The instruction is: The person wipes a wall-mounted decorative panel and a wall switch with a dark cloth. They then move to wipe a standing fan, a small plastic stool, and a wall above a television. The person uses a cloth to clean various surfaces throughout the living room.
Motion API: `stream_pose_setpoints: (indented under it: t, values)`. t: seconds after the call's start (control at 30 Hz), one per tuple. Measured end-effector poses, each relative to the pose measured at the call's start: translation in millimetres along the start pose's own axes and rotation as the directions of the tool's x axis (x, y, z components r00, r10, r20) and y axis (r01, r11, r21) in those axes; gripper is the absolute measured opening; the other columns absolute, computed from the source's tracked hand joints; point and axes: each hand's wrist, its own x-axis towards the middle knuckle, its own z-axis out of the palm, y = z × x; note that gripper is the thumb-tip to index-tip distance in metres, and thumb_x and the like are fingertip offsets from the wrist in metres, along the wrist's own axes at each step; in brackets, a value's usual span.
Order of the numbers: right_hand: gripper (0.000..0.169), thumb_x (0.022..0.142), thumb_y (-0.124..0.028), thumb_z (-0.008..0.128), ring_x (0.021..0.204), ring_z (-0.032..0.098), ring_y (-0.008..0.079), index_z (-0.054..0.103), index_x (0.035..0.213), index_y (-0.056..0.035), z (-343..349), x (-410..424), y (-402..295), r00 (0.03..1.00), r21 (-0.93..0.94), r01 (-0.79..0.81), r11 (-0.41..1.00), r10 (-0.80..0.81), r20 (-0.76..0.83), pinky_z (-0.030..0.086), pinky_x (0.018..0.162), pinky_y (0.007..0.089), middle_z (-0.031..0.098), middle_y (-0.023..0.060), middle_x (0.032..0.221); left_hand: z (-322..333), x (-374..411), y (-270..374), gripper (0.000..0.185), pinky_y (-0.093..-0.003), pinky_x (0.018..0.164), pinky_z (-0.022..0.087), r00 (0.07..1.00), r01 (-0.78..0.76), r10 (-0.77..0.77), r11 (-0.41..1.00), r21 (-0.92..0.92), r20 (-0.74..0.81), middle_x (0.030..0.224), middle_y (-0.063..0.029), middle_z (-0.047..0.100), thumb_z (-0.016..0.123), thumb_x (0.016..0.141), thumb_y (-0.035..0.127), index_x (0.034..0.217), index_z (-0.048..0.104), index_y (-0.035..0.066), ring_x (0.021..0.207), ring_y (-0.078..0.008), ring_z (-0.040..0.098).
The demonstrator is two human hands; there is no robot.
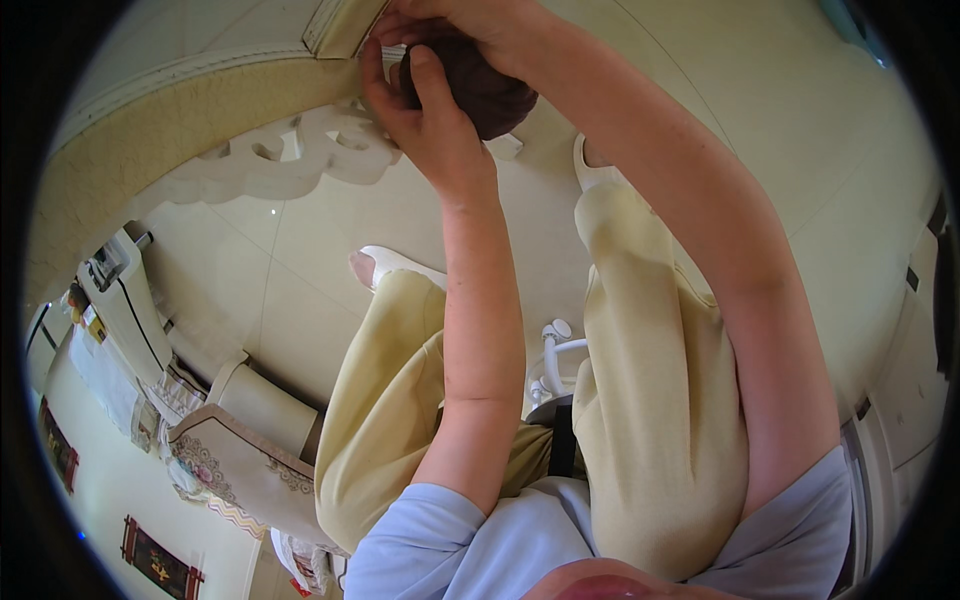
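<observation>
A dark brown, rounded bundle [499,94] with folds or ridges shows at the top of the view; I cannot tell its material. My left hand [431,131] cups its near left side, thumb on top and fingers curled at the left. Across the bundle's far side reaches my right hand [442,11], cut off by the upper rim of the view. Its fingers point left beside the table corner, and whether they grip anything is hidden. Both hands are close together at the cream table's moulded edge [341,34].
Below the tabletop runs a scalloped, cut-out white apron [330,154]. My knees are apart over a tiled floor [232,247], above a white caster base [551,360]. A cloth-covered chair [247,457] stands at lower left, near a white appliance [124,300]. Framed pictures [161,559] hang beyond.
</observation>
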Motion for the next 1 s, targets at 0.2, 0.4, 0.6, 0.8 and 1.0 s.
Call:
stream_pose_setpoints:
  t: [0.2,0.4,0.6,0.8,1.0]
  values:
    - [0.016,0.093,-0.004,0.054,0.076,0.066,0.0187,0.067,0.099,0.0041,-1,0,0,0.999,0.04,-0.032,0.999,0.033,-0.024,0.055,0.072,0.0291,0.071,0.0115,0.089,0,1,2,0.062,-0.0358,0.096,0.047,1.0,0.009,-0.009,1.0,0.008,0.005,0.136,-0.0126,0.048,0.061,0.094,0.027,0.146,0.035,0.007,0.117,-0.0245,0.053]
    - [0.02,0.096,-0.007,0.052,0.083,0.066,0.0196,0.064,0.107,0.0046,2,-4,-5,0.998,0.043,-0.049,0.998,0.051,-0.038,0.054,0.076,0.0301,0.069,0.0123,0.094,1,-3,8,0.063,-0.0382,0.099,0.045,0.998,0.052,-0.051,0.998,-0.028,0.022,0.14,-0.012,0.045,0.057,0.096,0.031,0.149,0.032,0.01,0.123,-0.0262,0.05]
    - [0.021,0.096,-0.006,0.05,0.086,0.065,0.0197,0.06,0.112,0.0033,-3,-8,-16,0.992,0.153,0.063,0.986,-0.045,-0.118,0.054,0.077,0.0309,0.068,0.0122,0.094,-1,-5,15,0.065,-0.0369,0.105,0.041,0.988,0.138,-0.117,0.963,-0.232,0.102,0.143,-0.0151,0.039,0.052,0.099,0.034,0.151,0.024,0.008,0.128,-0.0258,0.045]
    - [0.019,0.097,-0.004,0.047,0.087,0.066,0.0195,0.057,0.11,0.0033,-11,-2,-23,0.974,0.215,0.157,0.964,-0.115,-0.194,0.056,0.076,0.0301,0.068,0.0129,0.094,2,-4,18,0.053,-0.0432,0.107,0.041,0.983,0.165,-0.115,0.893,-0.418,0.142,0.141,-0.0112,0.044,0.052,0.099,0.038,0.144,0.039,0.013,0.129,-0.0288,0.046]
    - [0.027,0.096,-0.004,0.044,0.087,0.067,0.0276,0.058,0.116,0.0078,-7,-3,-31,0.973,0.263,0.13,0.956,-0.073,-0.217,0.057,0.085,0.0393,0.067,0.0178,0.1,8,-6,27,0.056,-0.0407,0.106,0.041,0.98,0.183,-0.142,0.918,-0.353,0.139,0.141,-0.0168,0.043,0.05,0.1,0.035,0.145,0.035,0.005,0.127,-0.0286,0.048]
